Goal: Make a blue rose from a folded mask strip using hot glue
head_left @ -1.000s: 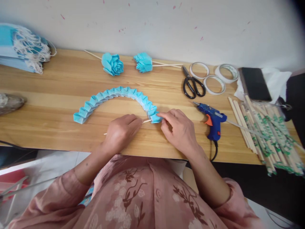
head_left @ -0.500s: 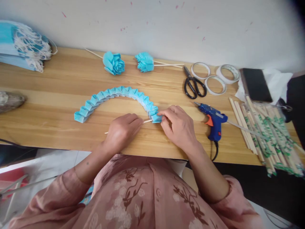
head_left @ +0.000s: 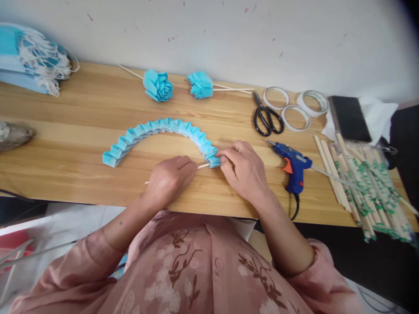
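A thin wooden stick [head_left: 203, 165] lies under my left hand [head_left: 170, 179], whose fingers are closed on it; its tip meets the right end of a pleated blue strip [head_left: 168, 125]. That strip arches across the table in accordion folds. My right hand [head_left: 244, 168] pinches the strip's right end between thumb and index finger. Behind the strip lie two blue flowers on sticks, one flower [head_left: 158, 85] at left and another flower [head_left: 200, 84] pointing the other way.
Right of my right hand lies a blue glue gun [head_left: 292, 163], with black scissors [head_left: 266, 115] behind it. Tape rolls [head_left: 296, 117], a dark phone-like slab [head_left: 350, 117] and wrapped chopsticks [head_left: 376, 192] fill the right side. A stack of blue masks [head_left: 29, 59] stands far left.
Both hands keep nearly the same hold on the stick and the strip's end. The whole view has shifted only slightly.
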`<state>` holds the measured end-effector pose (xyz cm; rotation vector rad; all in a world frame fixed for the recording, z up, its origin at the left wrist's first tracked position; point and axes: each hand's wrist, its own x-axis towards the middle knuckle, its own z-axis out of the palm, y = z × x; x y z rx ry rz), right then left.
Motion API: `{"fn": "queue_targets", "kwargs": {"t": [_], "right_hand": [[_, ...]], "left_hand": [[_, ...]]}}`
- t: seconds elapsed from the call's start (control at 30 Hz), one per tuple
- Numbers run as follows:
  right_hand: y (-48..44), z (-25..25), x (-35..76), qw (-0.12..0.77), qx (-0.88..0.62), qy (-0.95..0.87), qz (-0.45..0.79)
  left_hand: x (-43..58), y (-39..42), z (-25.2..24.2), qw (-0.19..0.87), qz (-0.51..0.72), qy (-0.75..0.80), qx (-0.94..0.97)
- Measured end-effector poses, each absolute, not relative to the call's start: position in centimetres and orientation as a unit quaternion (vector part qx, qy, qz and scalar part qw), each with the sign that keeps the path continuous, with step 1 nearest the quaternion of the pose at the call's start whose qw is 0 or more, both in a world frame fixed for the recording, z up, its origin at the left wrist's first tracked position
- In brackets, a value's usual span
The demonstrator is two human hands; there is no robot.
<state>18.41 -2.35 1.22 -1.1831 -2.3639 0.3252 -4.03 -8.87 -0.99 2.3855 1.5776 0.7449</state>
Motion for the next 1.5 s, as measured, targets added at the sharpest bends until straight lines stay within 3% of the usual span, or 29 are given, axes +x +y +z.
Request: {"fn": "queue_targets", "kwargs": {"t": [0.17,0.37,0.57,1.23,1.5], "right_hand": [[-2.2,1.3,18.4,0.25,-0.423,-0.862,0.121],[-2.4,1.4,19.1,0.369,-0.424,-0.821,0.097],[-2.6,0.8,19.7,0.405,-0.423,-0.805,0.1],[-2.5,0.7,20.1,0.407,-0.418,-0.805,0.11],[-2.3,0.3,19.9,0.36,-0.358,-0.852,0.123]], "left_hand": [[-4.1,-9.0,-1.1,0.083,0.253,0.527,0.807],[-4.0,-9.0,-0.8,0.045,0.256,0.51,0.82],[-4.0,-8.9,-0.9,0.028,0.252,0.518,0.817],[-4.2,-9.0,-0.9,0.051,0.195,0.535,0.82],[-4.0,-8.9,-0.1,0.135,0.186,0.564,0.793]]}}
